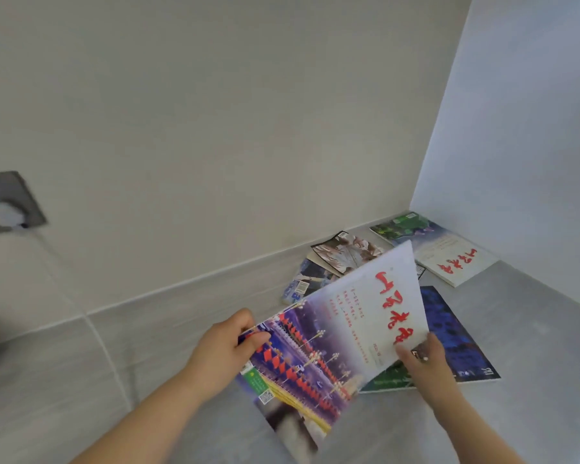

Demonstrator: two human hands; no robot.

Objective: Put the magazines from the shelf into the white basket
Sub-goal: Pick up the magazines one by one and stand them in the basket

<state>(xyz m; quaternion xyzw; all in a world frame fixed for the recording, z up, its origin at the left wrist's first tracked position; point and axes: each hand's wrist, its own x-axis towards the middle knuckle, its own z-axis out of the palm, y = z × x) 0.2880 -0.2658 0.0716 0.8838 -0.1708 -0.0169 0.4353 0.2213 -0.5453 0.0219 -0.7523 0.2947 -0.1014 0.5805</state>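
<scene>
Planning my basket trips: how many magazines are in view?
5: held magazine; photo magazine over pale-blue magazine; corner magazine; dark-blue magazine. Partly hidden green cover may be a sixth.

A magazine (pixel 342 329) tilts up between the left hand (pixel 228 343) and right hand (pixel 422 360), above other magazines (pixel 449 256) spread flat in the shelf's (pixel 148 380) back right corner.

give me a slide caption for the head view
Left hand and right hand hold a red-lettered magazine above other magazines on the grey shelf.

Tilted magazine (pixel 335 333) in left hand (pixel 225 349)
</scene>
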